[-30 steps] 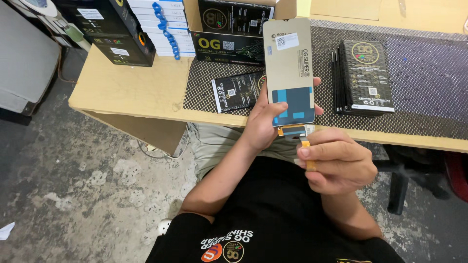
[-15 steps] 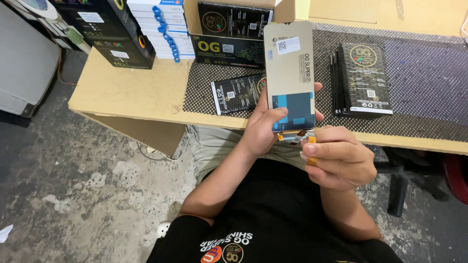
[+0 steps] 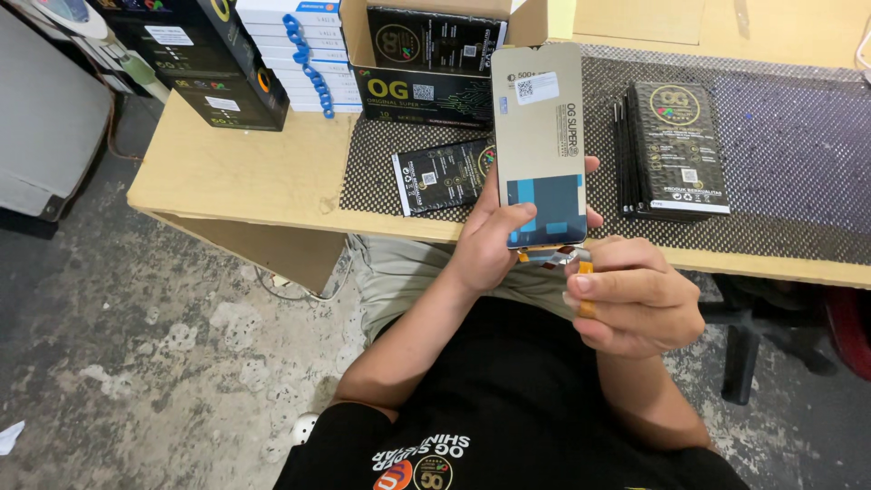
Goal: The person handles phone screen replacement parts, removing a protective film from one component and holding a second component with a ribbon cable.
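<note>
We're checking the screen point(image 3: 539, 136): left hand point(image 3: 494, 243) grips its base, right hand point(image 3: 635, 304) pinches the flex point(image 3: 586, 289) at 5 o'clock; next needs gentle bending.

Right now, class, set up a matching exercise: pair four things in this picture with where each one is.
1. phone screen panel
2. orange flex cable
3. stack of black packets
4. single black packet

a. alone on the mat, left of the panel
b. held in the left hand
c. pinched by the right hand
d. piled on the mat, right of the panel

Pairs: 1-b, 2-c, 3-d, 4-a
</note>
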